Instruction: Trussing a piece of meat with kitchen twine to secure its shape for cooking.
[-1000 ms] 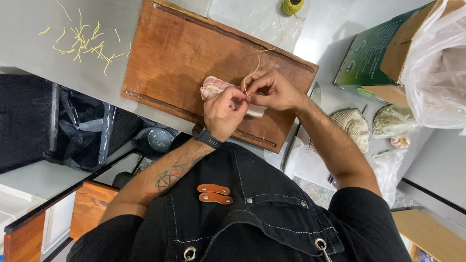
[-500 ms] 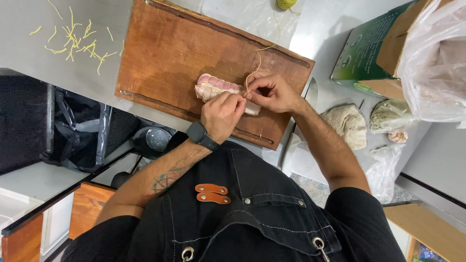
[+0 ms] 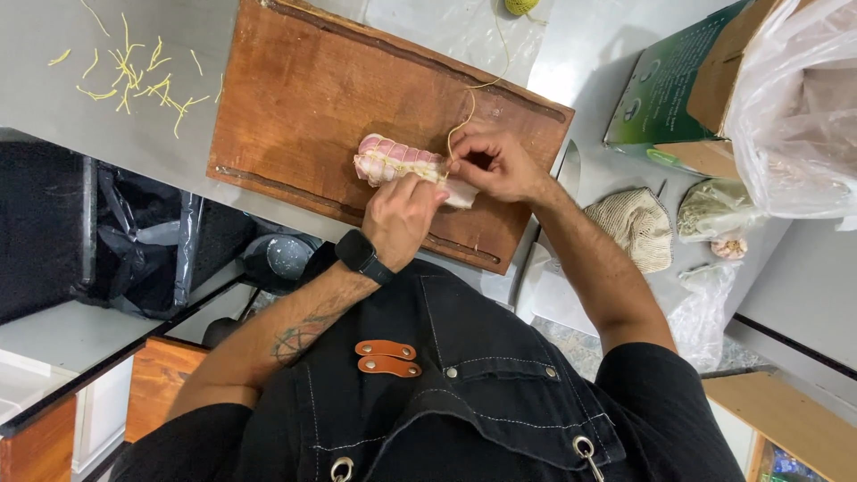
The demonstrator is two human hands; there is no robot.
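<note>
A small pink roll of raw meat (image 3: 393,161), bound with several loops of yellowish twine, lies on a wooden cutting board (image 3: 312,89). My left hand (image 3: 403,214), with a black watch on the wrist, presses on the roll's near side. My right hand (image 3: 494,165) pinches the twine (image 3: 471,103) at the roll's right end. The twine runs up across the board to a yellow-green ball of twine (image 3: 522,6) at the top edge.
Cut bits of yellow twine (image 3: 134,76) lie scattered on the grey counter at upper left. A knife (image 3: 564,174) rests right of the board, beside a knitted cloth (image 3: 636,223), a green cardboard box (image 3: 678,89) and plastic bags (image 3: 794,107). A black bin bag (image 3: 134,241) sits below the counter.
Both hands have stayed at the roll's right end and kept working the twine. The view has shifted slightly. The roll has not moved on the board.
</note>
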